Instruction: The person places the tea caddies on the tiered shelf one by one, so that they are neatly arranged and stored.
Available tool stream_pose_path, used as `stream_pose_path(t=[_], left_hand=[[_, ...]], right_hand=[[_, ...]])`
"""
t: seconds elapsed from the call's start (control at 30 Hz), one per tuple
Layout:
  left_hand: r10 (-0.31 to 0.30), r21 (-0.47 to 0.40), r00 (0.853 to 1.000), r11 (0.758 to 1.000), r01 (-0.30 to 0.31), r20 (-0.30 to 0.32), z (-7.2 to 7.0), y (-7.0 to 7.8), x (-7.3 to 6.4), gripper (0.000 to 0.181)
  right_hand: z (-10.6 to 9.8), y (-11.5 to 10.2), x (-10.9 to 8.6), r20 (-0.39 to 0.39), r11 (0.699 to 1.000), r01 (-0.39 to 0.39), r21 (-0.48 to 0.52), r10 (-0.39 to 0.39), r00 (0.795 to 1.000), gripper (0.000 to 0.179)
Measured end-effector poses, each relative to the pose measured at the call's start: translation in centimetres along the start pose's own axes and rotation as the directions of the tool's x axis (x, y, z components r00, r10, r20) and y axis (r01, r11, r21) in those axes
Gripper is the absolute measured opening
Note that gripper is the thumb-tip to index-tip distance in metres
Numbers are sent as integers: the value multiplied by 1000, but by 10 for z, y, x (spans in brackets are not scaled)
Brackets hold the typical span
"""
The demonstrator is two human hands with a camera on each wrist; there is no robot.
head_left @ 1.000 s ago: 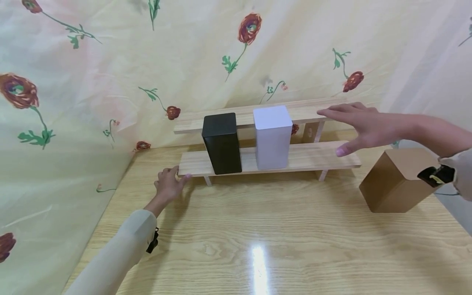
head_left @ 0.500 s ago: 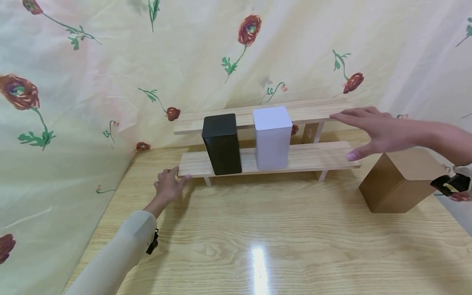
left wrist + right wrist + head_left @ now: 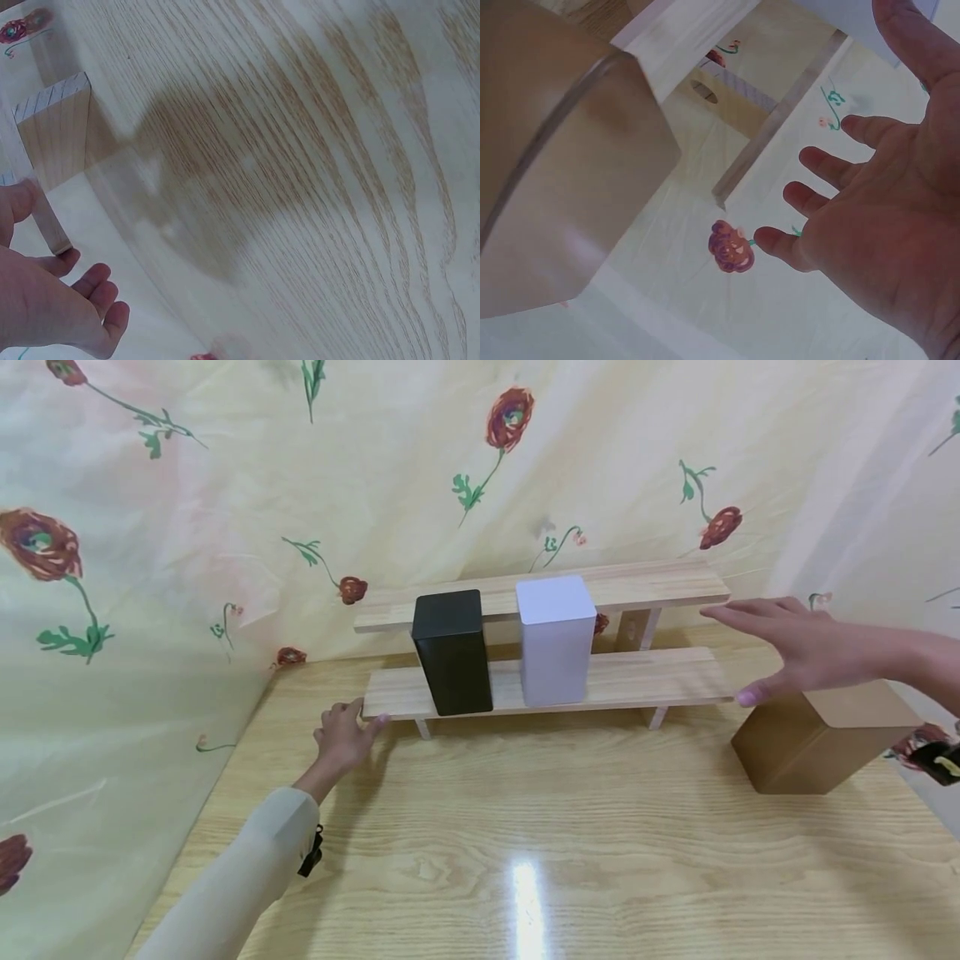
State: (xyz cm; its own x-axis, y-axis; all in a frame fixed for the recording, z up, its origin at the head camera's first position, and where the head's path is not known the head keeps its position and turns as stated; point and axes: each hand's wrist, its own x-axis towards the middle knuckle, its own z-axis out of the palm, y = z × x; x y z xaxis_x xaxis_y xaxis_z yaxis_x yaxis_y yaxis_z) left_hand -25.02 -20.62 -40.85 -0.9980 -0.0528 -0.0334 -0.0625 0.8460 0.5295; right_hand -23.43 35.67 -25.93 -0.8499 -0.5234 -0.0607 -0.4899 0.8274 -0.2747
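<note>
My left hand (image 3: 343,739) pinches the left end of the lower board of a two-tier wooden shelf (image 3: 660,677), thumb at the front edge. In the left wrist view the board's end (image 3: 52,225) sits between the thumb and forefinger, the other fingers loosely bent. A black box (image 3: 453,660) and a white box (image 3: 555,643) stand upright on the lower board, a gap between them. My right hand (image 3: 810,643) is in the air with fingers spread, holding nothing. It overlaps the top of a brown box (image 3: 795,743) right of the shelf.
The shelf stands on a wood-grain table (image 3: 465,827) against a flowered cloth (image 3: 405,468) at the back. The same cloth hangs along the left and right sides. In the right wrist view the brown box (image 3: 570,172) fills the left side.
My right hand has moved rightward and slightly down, away from the shelf's right part toward the brown box. My left hand and the boxes stay in place.
</note>
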Motion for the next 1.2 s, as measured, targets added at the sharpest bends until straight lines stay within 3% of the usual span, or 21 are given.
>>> stream_pose_path(t=[0.57,0.9,1.03,1.2], left_hand=[[2,-14,1000,1000,-2,-1,0,1,-2,70],[20,-8,1000,1000,-20,2,2,-1,-1,71],[16,-7,1000,1000,-16,1,2,-2,-1,70],[15,-13,1000,1000,-15,1,2,-3,-1,70]], right_hand=[[21,37,-30,104,999,-44,-10,45,994,124],[30,52,-44,146,992,-75,-100,89,985,137],[33,59,-48,132,993,-62,-101,76,988,139],[39,69,-52,59,999,41,-15,-40,997,139]])
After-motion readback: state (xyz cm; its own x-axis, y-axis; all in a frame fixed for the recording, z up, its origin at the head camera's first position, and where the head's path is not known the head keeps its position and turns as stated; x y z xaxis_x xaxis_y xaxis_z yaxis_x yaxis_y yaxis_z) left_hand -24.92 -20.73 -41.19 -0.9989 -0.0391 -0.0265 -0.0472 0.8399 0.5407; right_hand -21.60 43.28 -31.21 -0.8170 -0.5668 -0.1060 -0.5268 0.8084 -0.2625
